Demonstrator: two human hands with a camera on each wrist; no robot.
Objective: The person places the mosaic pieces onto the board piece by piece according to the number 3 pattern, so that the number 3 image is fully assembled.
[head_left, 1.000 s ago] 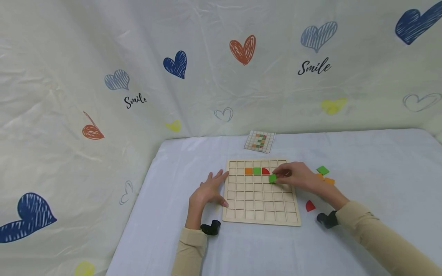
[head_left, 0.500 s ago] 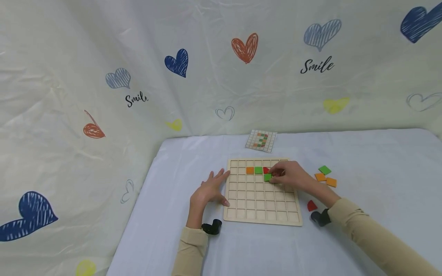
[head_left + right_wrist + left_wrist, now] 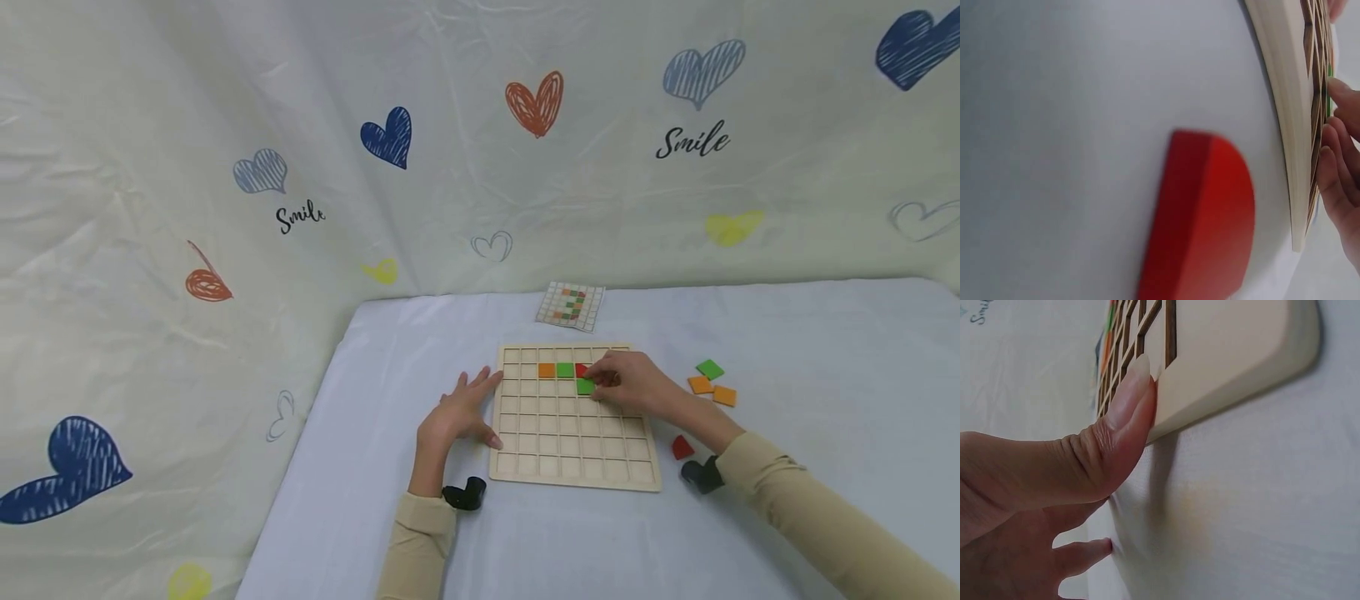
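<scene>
Spread along the left edge of the wooden grid board (image 3: 573,485), my left hand (image 3: 456,417) rests with its thumb on the rim. My right hand (image 3: 630,383) is over the board's upper right part, thumb and fingertips at a green square tile (image 3: 585,387) lying in a second-row cell. Above that tile, a red quarter-circle tile (image 3: 581,369) is partly covered by the fingers. An orange square tile (image 3: 546,370) and another green square tile (image 3: 565,370) fill the cells to its left. In the right wrist view, the thumb touches the green tile's edge; its contact is partly hidden.
A printed pattern card (image 3: 571,307) lies behind the board. To the right are a loose green tile (image 3: 710,368), two orange tiles (image 3: 724,396) and a red quarter-circle piece (image 3: 682,447). White cloth (image 3: 570,550) covers the table, and a heart-printed curtain (image 3: 450,183) hangs behind.
My right hand has brought the green tile slightly left into the cell below the red piece. Its thumb has since shifted a little off the tile. The left hand stays on the board's edge.
</scene>
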